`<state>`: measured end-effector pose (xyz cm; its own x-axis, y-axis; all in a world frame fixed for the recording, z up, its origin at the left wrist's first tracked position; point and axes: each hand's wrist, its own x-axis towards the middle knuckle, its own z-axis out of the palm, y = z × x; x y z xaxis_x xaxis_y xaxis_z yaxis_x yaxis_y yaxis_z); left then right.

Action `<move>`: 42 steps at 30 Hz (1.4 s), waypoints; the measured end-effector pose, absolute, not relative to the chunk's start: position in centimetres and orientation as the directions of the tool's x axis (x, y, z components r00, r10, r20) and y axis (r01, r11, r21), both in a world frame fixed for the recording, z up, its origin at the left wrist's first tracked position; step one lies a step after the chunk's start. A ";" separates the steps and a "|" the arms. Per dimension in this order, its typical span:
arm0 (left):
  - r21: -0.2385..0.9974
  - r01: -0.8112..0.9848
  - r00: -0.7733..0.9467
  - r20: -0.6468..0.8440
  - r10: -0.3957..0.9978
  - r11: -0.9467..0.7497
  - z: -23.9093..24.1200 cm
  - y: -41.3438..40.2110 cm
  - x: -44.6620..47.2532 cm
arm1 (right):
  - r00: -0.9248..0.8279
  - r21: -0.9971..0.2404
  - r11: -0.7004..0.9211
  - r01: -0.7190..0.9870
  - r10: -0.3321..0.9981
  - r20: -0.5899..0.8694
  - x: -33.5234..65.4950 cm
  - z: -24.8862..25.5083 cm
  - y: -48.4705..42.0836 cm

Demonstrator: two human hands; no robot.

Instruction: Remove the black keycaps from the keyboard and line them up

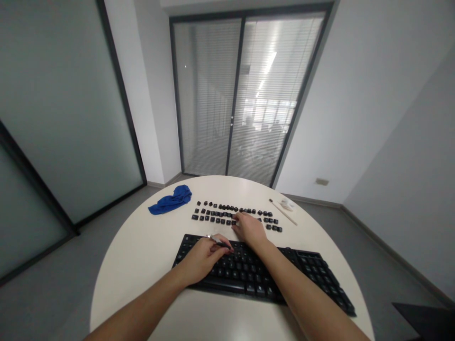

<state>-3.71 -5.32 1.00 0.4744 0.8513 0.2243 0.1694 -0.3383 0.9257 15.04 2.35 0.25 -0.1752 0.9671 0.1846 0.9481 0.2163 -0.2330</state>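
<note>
A black keyboard (231, 286) lies across the round table, with part of its upper rows bare of keycaps. Over that part, my left hand (204, 258) is closed on a slim tool (221, 244) with a silvery end and a dark shaft; its exact kind is unclear. Its fingertips are close to the keys. Beyond the keyboard, loose black keycaps (217, 220) stand in several rows. My right hand (250, 229) reaches down among them, fingers bent together at the near row. Whether a keycap is between those fingertips is hidden.
A crumpled blue cloth (171, 201) lies at the table's far left. At the far right are a thin brush (284, 212) and a small white item (287, 205). The round table (137, 258) has its curved edge on both sides. A dark object (424, 322) shows at lower right.
</note>
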 end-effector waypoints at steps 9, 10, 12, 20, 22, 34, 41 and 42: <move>0.921 0.209 0.442 0.210 0.872 -0.328 1.0 -5.2 -3.9 | -0.404 -0.482 0.392 0.784 0.911 0.083 18.5 2.9 -0.1; 0.923 0.217 0.436 0.199 0.878 -0.317 1.0 -5.2 -3.9 | -0.461 -0.543 0.421 0.727 0.885 0.068 19.0 3.1 -0.5; 0.925 0.225 0.431 0.188 0.882 -0.307 1.0 -5.1 -3.9 | -0.533 -0.621 0.443 0.646 0.845 0.049 19.9 3.2 -1.4; 0.909 0.287 0.419 0.165 0.893 -0.303 1.3 -5.3 -3.4 | -0.567 -0.677 0.529 0.511 0.799 0.197 20.7 1.5 -3.1; 0.899 0.311 0.419 0.161 0.893 -0.308 1.3 -5.4 -3.3 | -0.566 -0.669 0.546 0.505 0.795 0.221 20.6 1.3 -3.3; 0.755 0.504 0.478 0.161 0.864 -0.419 2.3 -3.7 -2.0 | -0.595 -0.584 0.601 0.546 0.769 0.234 20.3 1.3 -4.0; 0.534 0.661 0.523 0.177 0.834 -0.528 2.9 -4.3 -1.1 | -0.583 -0.566 0.616 0.548 0.766 0.269 20.3 1.0 -4.2; 0.525 0.655 0.531 0.192 0.825 -0.543 2.7 -4.6 -1.2 | -0.582 -0.561 0.616 0.553 0.767 0.269 20.3 1.1 -4.2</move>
